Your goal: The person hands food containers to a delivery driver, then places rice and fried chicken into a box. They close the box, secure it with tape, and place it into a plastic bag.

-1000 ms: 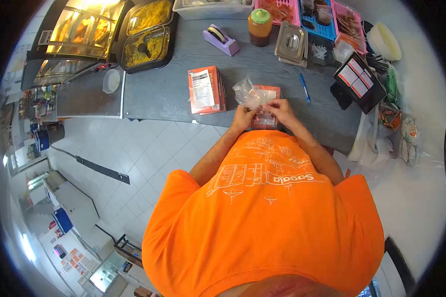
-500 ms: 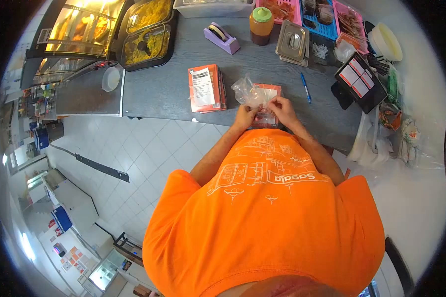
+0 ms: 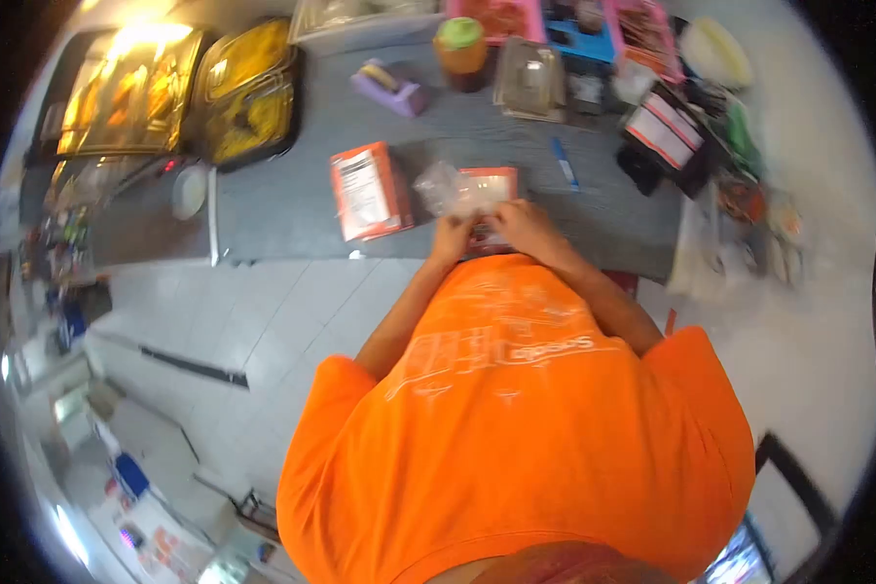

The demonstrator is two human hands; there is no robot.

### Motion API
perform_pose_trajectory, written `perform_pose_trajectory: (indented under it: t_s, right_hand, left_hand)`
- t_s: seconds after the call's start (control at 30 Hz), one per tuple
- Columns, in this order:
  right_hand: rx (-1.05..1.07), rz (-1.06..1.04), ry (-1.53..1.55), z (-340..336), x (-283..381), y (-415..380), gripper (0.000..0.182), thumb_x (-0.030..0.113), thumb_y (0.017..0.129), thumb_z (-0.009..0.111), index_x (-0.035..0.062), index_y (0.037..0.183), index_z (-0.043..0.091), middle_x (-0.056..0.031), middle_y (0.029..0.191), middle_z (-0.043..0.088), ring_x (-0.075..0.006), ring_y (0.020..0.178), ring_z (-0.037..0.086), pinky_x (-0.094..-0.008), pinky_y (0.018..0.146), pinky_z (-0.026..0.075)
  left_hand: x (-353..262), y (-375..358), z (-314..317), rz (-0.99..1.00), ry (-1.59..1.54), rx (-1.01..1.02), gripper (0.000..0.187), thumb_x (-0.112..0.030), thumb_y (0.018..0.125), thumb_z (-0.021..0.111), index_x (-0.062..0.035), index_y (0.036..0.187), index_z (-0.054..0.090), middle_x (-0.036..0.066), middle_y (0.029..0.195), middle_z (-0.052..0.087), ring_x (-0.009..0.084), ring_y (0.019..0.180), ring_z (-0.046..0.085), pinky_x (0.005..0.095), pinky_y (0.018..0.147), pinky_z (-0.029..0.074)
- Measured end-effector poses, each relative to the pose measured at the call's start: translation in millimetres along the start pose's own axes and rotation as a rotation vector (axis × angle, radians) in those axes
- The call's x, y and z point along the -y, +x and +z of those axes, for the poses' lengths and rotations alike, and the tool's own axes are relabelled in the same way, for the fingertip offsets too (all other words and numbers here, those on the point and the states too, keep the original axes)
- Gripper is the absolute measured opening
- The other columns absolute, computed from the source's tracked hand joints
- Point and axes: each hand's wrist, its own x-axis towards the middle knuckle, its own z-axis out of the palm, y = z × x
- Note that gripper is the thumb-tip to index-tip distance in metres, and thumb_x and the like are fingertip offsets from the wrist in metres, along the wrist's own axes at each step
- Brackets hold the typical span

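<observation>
A crumpled clear plastic bag lies near the table's front edge, over an orange-and-white printed packet. My left hand pinches the bag's near part with closed fingers. Close beside it on the right, my right hand is also closed on the bag, its fingertips bent down over the packet. Blur hides the exact grip of the fingertips. Left of my hands sits a stack of orange packets with a white printed label on top.
A blue pen lies right of my hands, near a black stand with a label. Behind are a purple tape dispenser, a green-lidded jar and a metal lidded container. Trays of yellow food stand at the left.
The whole view has shifted and blurred as my head moved. Both hands stay at the bag; my right hand now bends further over the packet, with its fingers lower.
</observation>
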Motion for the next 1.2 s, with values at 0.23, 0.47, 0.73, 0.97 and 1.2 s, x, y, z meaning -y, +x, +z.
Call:
perform_pose_trajectory:
  t_s: [0.23, 0.47, 0.73, 0.97, 1.2]
  right_hand:
    - [-0.027, -0.043, 0.143, 8.5, -21.2, -3.2, 0.029, 0.031, 0.084, 0.066, 0.0025, 0.085, 0.068, -0.0205, 0.077, 0.067, -0.0384, 0.076, 0.067, -0.0459, 0.067, 0.053]
    - [0.036, -0.133, 0.003, -0.5, -25.4, -17.4, 0.032, 0.031, 0.083, 0.067, -0.0001, 0.079, 0.063, -0.0192, 0.077, 0.067, -0.0363, 0.074, 0.066, -0.0435, 0.065, 0.052]
    - [-0.055, -0.090, 0.117, 3.2, -1.5, -6.1, 0.029, 0.030, 0.086, 0.065, 0.0009, 0.082, 0.064, -0.0186, 0.081, 0.067, -0.0359, 0.076, 0.066, -0.0439, 0.068, 0.052]
    - [-0.063, -0.092, 0.138, 14.9, -22.0, -13.7, 0.023, 0.023, 0.084, 0.064, -0.0006, 0.084, 0.065, -0.0203, 0.084, 0.067, -0.0366, 0.080, 0.066, -0.0439, 0.071, 0.051]
    - [-0.077, -0.157, 0.212, 14.5, -30.3, -20.1, 0.016, 0.015, 0.084, 0.062, -0.0010, 0.085, 0.064, -0.0205, 0.084, 0.066, -0.0356, 0.079, 0.066, -0.0422, 0.069, 0.051]
  left_hand:
    - [-3.1, -4.6, 11.7, -0.053, -0.411, 0.000, 0.033, -0.027, 0.094, 0.060, 0.0040, 0.092, 0.071, 0.007, 0.073, 0.068, 0.0083, 0.051, 0.051, 0.0239, 0.045, 0.042]
    - [-13.8, 7.0, -17.3, 0.213, -0.151, -0.028, 0.025, -0.018, 0.095, 0.061, 0.0056, 0.101, 0.067, 0.013, 0.089, 0.071, 0.0127, 0.071, 0.065, 0.0248, 0.065, 0.053]
    - [-15.8, -4.3, -16.5, 0.010, -0.201, 0.005, 0.024, -0.018, 0.094, 0.061, 0.0025, 0.105, 0.065, 0.010, 0.094, 0.071, 0.0157, 0.083, 0.067, 0.0267, 0.074, 0.051]
    - [-4.8, -12.7, 1.8, 0.015, -0.252, 0.012, 0.024, -0.017, 0.092, 0.064, 0.0049, 0.103, 0.065, 0.012, 0.096, 0.069, 0.0186, 0.088, 0.067, 0.0298, 0.080, 0.052]
    - [-7.9, -14.2, 6.6, -0.008, -0.245, 0.019, 0.024, -0.015, 0.091, 0.065, 0.0046, 0.104, 0.066, 0.012, 0.095, 0.070, 0.0184, 0.085, 0.068, 0.0290, 0.077, 0.052]
